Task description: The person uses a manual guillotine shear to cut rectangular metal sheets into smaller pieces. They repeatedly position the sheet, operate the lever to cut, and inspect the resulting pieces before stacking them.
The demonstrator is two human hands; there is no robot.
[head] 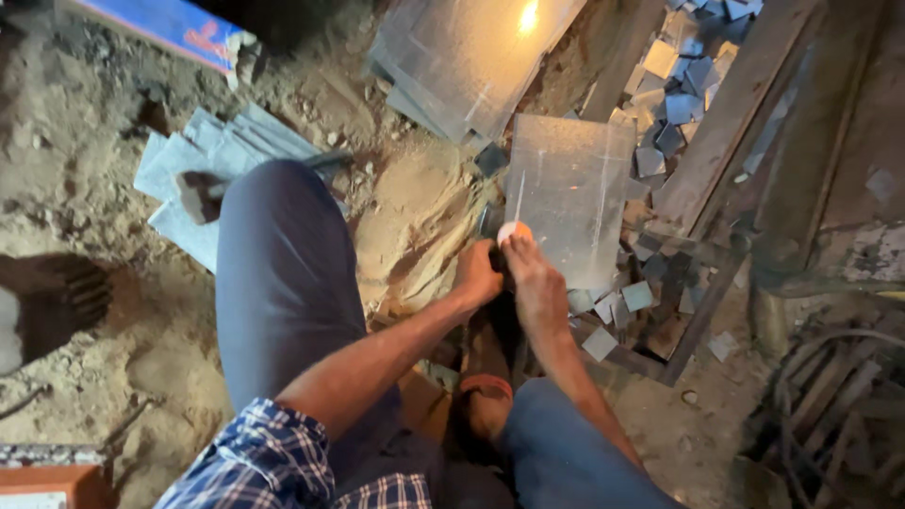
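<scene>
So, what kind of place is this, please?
Probably a small sheet-metal workshop on an earthen floor: stacked metal sheets, a heap of small cut squares, and both hands working at one sheet's edge.

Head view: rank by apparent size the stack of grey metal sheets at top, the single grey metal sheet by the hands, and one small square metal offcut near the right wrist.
1. Stack of grey metal sheets, partly cut off by the frame.
2. Single grey metal sheet; it lies nearer, so the order of these two is unsure.
3. Small square metal offcut, clearly smallest.

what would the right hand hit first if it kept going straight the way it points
Probably the grey metal sheet: the right hand points up and away at its near edge, seemingly already touching it, though depth is unclear.
</scene>
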